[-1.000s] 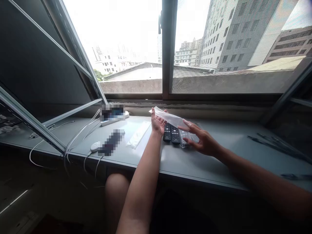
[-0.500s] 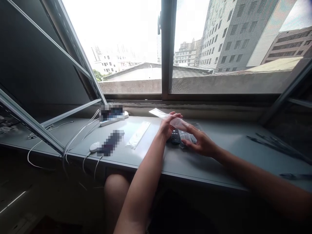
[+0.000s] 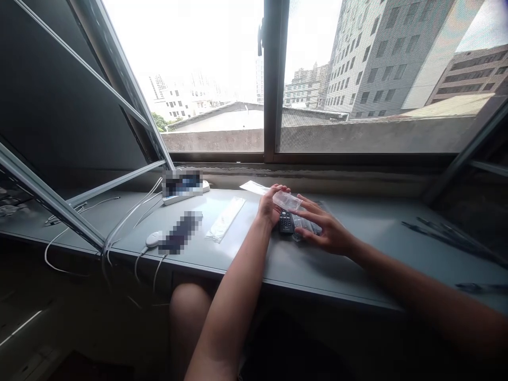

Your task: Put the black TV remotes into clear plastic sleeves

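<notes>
My left hand (image 3: 271, 205) is closed on a long clear plastic sleeve (image 3: 287, 200), raised above the table and tilted; its pale flat end sticks out to the left past the fingers. Fingers apart, my right hand (image 3: 328, 228) is beside the sleeve's near end, fingertips close to it; whether they touch it I cannot tell. Below the hands lies a black remote control (image 3: 286, 223) with rows of buttons. Against its right side rests something in clear plastic wrap (image 3: 307, 225), partly hidden by my right hand. Another flat white plastic sleeve (image 3: 225, 219) lies to the left.
On the left are a blurred-out dark device (image 3: 180, 233), a round white charger (image 3: 153, 240), white cables (image 3: 129, 217) and a white power strip (image 3: 186, 193). Metal frame bars (image 3: 51, 196) slant across the left side. Dark straps (image 3: 448, 238) lie at right. A window sill (image 3: 238, 172) borders the back.
The sleeve in my left hand has dropped slightly and shifted left. My right hand's fingers have come off it and spread. More of the black remote control shows.
</notes>
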`<state>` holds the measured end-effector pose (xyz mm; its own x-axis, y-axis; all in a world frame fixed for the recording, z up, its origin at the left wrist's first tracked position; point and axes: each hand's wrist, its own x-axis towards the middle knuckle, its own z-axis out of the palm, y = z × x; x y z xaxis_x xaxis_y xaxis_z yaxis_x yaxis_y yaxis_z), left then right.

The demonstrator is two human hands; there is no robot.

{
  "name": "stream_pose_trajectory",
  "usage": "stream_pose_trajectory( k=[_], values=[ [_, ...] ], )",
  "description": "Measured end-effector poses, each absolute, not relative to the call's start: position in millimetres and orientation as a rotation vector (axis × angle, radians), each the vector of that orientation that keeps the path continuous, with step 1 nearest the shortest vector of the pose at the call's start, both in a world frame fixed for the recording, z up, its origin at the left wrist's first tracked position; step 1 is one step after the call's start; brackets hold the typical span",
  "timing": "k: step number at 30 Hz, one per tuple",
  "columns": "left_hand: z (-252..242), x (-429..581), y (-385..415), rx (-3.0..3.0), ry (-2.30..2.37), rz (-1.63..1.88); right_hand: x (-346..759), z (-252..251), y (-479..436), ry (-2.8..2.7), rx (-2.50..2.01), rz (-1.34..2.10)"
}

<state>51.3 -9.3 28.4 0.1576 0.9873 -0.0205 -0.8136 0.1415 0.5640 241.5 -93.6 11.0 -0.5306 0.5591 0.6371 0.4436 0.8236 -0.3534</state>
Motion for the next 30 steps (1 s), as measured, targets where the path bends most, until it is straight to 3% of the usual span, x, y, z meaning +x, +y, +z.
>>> stream_pose_trajectory(
  k=[10, 20, 30],
  values=[
    [27.5, 58.3, -11.4, 0.467, 0.435, 1.282, 238.7, 10.6, -95.3, -2.251, -0.729, 0.178],
    [30.0, 33.0, 5.8, 0.143, 0.477, 1.649, 240.9, 14.9, -96.8, -2.138, -0.714, -0.004],
    [33.5, 27.9, 6.3, 0.134, 0.471, 1.678, 235.8, -7.2, -91.7, -2.467, -0.781, 0.057]
  ],
)
